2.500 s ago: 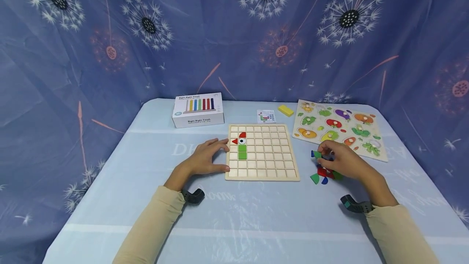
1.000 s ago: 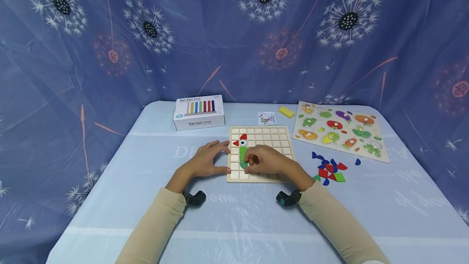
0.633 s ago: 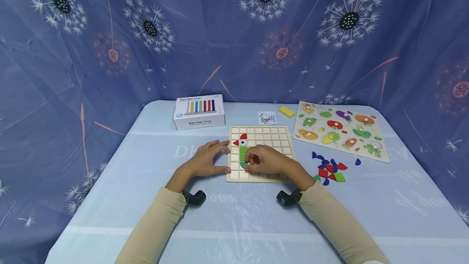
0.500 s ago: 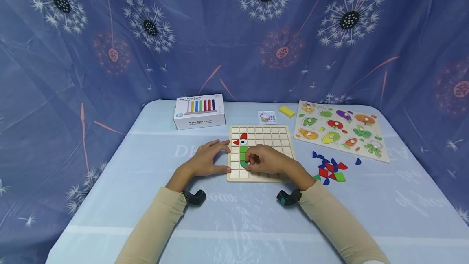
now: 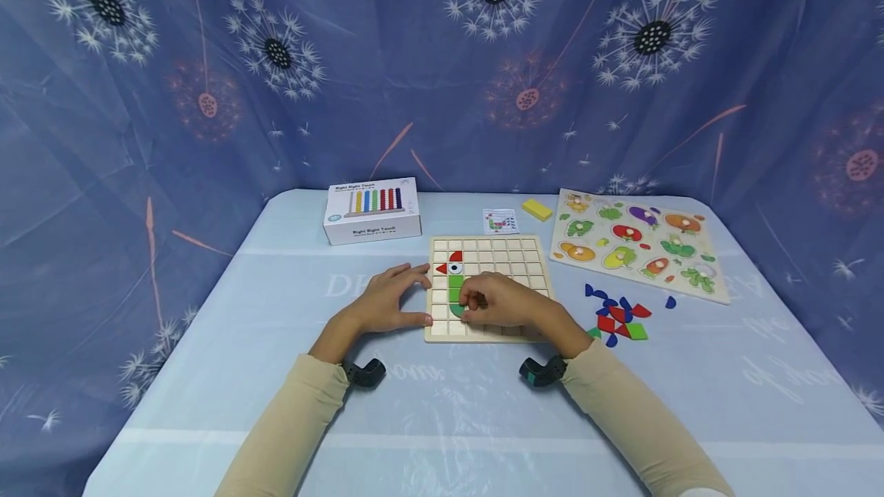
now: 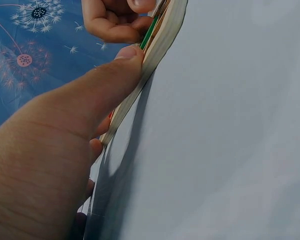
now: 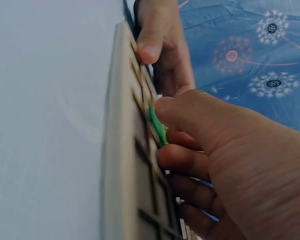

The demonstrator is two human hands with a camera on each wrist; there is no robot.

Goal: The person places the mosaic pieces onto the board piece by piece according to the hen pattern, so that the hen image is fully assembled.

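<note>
A wooden grid board (image 5: 501, 258) lies mid-table. Along its left column sit a red quarter-circle (image 5: 456, 256), a red triangle (image 5: 442, 268), a white eye tile (image 5: 455, 268) and two green squares (image 5: 456, 287). Below them, my right hand (image 5: 506, 301) pinches a green quarter-circle piece (image 5: 456, 311) between thumb and fingers, down at the grid. The right wrist view shows this green piece (image 7: 157, 125) against the thumb and fingertips. My left hand (image 5: 387, 300) rests at the board's left edge, thumb and fingers spread apart; the left wrist view shows its thumb (image 6: 115, 75) touching the rim.
Right of the board lies a loose pile of blue, red and green pieces (image 5: 615, 316). Behind it is a vegetable puzzle board (image 5: 601, 230). A pattern card (image 5: 500, 222), a yellow block (image 5: 537, 209) and a white abacus box (image 5: 373, 211) stand along the back.
My right hand has moved left from the pile to the grid, carrying the green quarter-circle. Over the last second it has barely moved. The left hand stays at the board's edge.
</note>
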